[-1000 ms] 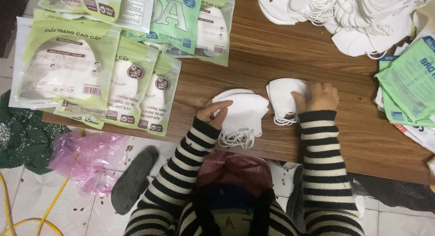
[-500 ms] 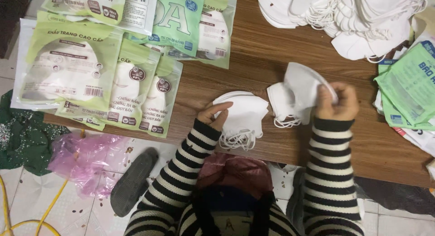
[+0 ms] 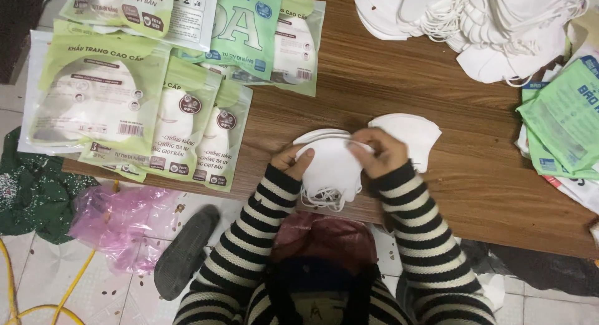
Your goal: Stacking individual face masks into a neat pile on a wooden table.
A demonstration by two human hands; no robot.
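Note:
A small stack of folded white face masks (image 3: 327, 169) lies near the front edge of the wooden table (image 3: 474, 169), its ear loops hanging over the edge. My left hand (image 3: 293, 161) grips the stack's left side. My right hand (image 3: 380, 151) presses on its right side, fingers curled over the top mask. Another white mask (image 3: 409, 133) lies flat just behind my right hand. Both arms wear black-and-white striped sleeves.
Several green-and-clear packets of packed masks (image 3: 156, 82) cover the table's left part. A heap of loose white masks (image 3: 480, 25) sits at the back right. Empty green bags (image 3: 561, 119) lie at the right edge. Pink plastic (image 3: 118, 222) and a dark slipper (image 3: 184, 250) lie on the floor.
My right hand lifted a white mask from the right pile, carried it left and set it on the stack under my left hand. Both hands are now on that stack.

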